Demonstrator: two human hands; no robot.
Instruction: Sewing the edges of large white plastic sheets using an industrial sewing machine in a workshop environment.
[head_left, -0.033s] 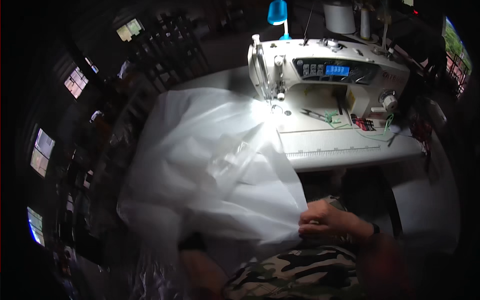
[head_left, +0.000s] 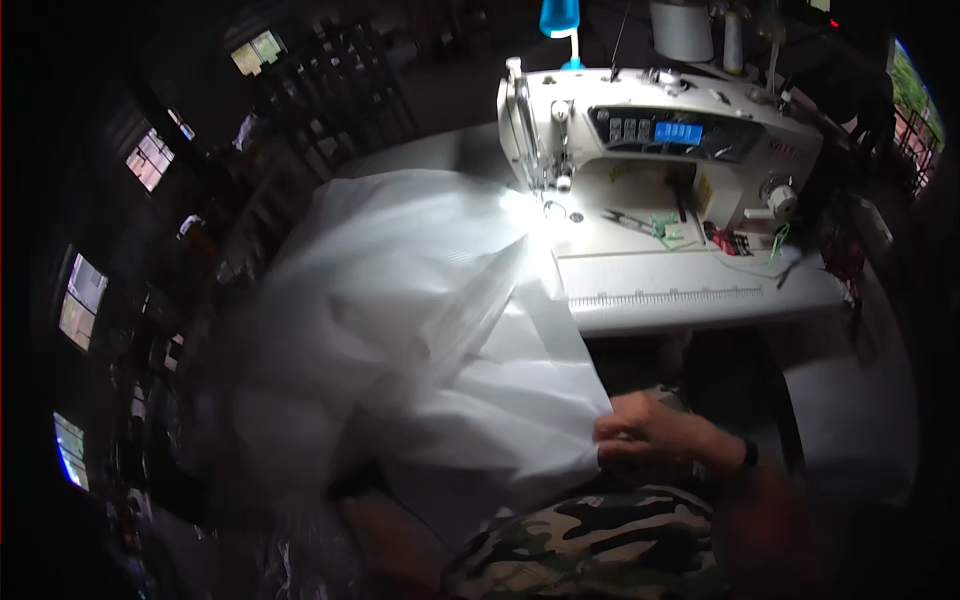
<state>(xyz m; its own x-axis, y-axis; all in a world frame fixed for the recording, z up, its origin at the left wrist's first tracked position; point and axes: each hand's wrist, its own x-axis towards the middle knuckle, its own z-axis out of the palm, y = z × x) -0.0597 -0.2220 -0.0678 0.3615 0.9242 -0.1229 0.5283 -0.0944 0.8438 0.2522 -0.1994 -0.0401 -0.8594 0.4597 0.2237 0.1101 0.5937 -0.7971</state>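
Observation:
A large white, slightly glossy sheet of thin material point(head_left: 520, 395) hangs from under the sewing machine's needle area toward my lap, folded and creased. At its right edge, my right hand point(head_left: 640, 428) is closed, pinching the sheet between thumb and fingers. My left forearm point(head_left: 385, 540) comes up from below; the left hand itself is hidden behind the sheet, so its fingers cannot be seen. The white sewing machine point(head_left: 650, 120) stands beyond, its lamp shining brightly on the sheet near the needle. Where exactly the sheet lies relative to the presser foot is lost in glare.
Thread snips point(head_left: 627, 218), a tangle of green thread point(head_left: 665, 228) and a red patterned scrap point(head_left: 727, 240) lie on the machine bed. A ruler strip point(head_left: 670, 296) runs along its front edge. White thread cones point(head_left: 682, 32) stand behind. Camouflage cloth point(head_left: 600, 545) covers my lap.
My left forearm has shifted slightly left, and the left part of the sheet has swung with it, blurred. My right hand keeps its pinch, nearly in place.

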